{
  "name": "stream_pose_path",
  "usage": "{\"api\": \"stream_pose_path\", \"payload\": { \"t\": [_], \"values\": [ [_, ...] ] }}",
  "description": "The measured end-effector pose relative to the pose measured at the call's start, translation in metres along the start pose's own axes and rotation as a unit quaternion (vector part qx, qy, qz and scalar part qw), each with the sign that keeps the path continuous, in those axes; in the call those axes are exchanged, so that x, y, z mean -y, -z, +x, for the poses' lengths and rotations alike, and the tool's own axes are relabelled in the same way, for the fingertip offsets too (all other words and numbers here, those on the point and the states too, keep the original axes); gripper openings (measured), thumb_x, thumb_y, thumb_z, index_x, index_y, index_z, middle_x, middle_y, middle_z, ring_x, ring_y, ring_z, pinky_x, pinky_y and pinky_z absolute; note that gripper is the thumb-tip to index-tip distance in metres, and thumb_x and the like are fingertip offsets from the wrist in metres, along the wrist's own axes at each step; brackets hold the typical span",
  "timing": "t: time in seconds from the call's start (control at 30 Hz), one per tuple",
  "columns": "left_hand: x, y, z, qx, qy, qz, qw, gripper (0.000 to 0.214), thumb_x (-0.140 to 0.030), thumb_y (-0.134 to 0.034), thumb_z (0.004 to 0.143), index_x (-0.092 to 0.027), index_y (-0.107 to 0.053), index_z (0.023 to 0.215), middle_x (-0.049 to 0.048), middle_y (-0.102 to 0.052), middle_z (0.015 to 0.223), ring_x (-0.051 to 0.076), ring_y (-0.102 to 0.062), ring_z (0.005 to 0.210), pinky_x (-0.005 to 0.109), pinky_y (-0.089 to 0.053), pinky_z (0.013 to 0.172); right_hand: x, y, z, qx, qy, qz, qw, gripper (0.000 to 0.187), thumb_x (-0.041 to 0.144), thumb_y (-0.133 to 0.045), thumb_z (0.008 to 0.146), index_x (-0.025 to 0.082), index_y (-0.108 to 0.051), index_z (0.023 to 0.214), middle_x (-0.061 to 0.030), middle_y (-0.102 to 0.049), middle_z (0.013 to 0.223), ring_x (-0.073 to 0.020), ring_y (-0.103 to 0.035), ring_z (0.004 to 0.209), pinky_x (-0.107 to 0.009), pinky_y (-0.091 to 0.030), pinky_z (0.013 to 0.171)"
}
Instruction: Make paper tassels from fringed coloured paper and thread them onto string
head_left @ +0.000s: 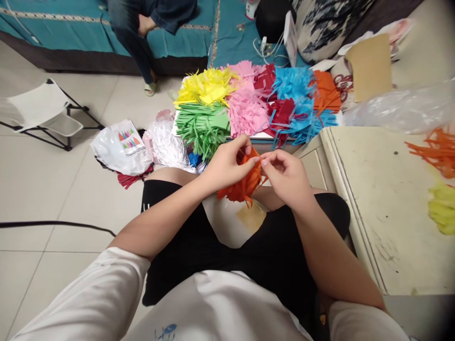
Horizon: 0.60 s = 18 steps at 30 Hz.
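My left hand (227, 163) is wrapped around a bunch of orange fringed paper (243, 184) held over my lap. My right hand (284, 175) pinches the top of the same orange bunch, its fingertips meeting my left thumb. Just beyond my hands lie piles of cut fringed paper on a low surface: yellow (206, 85), green (202, 125), pink (247, 109), dark red (280, 113), blue (296, 102) and orange (325, 90).
A cream cabinet top (377, 199) on my right carries orange strips (439, 151) and a yellow bunch (442, 208). Plastic bags (122, 147) lie on the tiled floor. A folding stool (42, 111) stands at left. Another person's legs (137, 40) are by the teal bed.
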<state>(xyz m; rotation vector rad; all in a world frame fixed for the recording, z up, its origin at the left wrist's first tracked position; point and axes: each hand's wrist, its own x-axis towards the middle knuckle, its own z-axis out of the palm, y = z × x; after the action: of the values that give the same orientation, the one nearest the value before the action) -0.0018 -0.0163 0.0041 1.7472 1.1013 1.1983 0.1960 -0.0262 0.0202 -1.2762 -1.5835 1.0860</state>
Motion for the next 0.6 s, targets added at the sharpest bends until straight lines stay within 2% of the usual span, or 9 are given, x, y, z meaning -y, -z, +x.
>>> {"api": "stream_pose_path", "payload": {
  "t": [0.13,0.3,0.43,0.53,0.6],
  "values": [
    [0.008,0.002,0.001,0.001,-0.035,0.067,0.997,0.031,-0.015,-0.070,0.085,-0.026,-0.044,0.100,-0.0037,-0.056,0.085,0.014,-0.051,0.069,0.031,-0.040,0.069,-0.008,0.001,0.003,-0.032,0.035,-0.090,0.995,0.020,0.036,-0.075,0.094,0.024,-0.062,0.084,-0.0044,-0.076,0.087,-0.0217,-0.072,0.080,-0.037,-0.059,0.075],
    [0.003,0.013,0.002,0.095,-0.047,0.087,0.991,0.035,-0.013,-0.061,0.087,-0.024,-0.050,0.118,-0.0031,-0.064,0.086,0.017,-0.061,0.073,0.032,-0.044,0.075,-0.020,0.024,0.019,-0.032,0.035,-0.149,0.988,0.017,0.026,-0.073,0.088,0.025,-0.059,0.078,-0.0010,-0.067,0.073,-0.0194,-0.061,0.066,-0.035,-0.049,0.065],
    [-0.002,0.020,0.002,0.139,-0.049,0.125,0.981,0.030,-0.009,-0.058,0.086,-0.022,-0.055,0.113,-0.0008,-0.067,0.086,0.018,-0.063,0.077,0.031,-0.042,0.076,-0.015,0.034,0.022,0.004,0.061,-0.155,0.986,0.011,0.030,-0.074,0.090,0.024,-0.067,0.086,-0.0045,-0.077,0.087,-0.0225,-0.071,0.081,-0.039,-0.057,0.080],
    [-0.003,0.021,0.001,0.167,-0.052,0.149,0.973,0.027,-0.009,-0.059,0.086,-0.022,-0.059,0.110,0.0003,-0.070,0.087,0.018,-0.063,0.076,0.030,-0.041,0.074,-0.011,0.026,0.017,0.065,0.075,-0.144,0.985,0.020,0.037,-0.076,0.094,0.022,-0.076,0.106,-0.0075,-0.084,0.105,-0.0252,-0.076,0.096,-0.041,-0.059,0.089],
    [-0.003,0.022,0.001,0.174,-0.054,0.154,0.971,0.026,-0.011,-0.060,0.087,-0.021,-0.061,0.111,0.0007,-0.072,0.089,0.017,-0.064,0.076,0.029,-0.042,0.074,-0.011,0.019,0.014,0.101,0.064,-0.147,0.982,0.020,0.036,-0.074,0.095,0.021,-0.078,0.108,-0.0081,-0.085,0.106,-0.0250,-0.076,0.095,-0.039,-0.058,0.087]
  ]
}}
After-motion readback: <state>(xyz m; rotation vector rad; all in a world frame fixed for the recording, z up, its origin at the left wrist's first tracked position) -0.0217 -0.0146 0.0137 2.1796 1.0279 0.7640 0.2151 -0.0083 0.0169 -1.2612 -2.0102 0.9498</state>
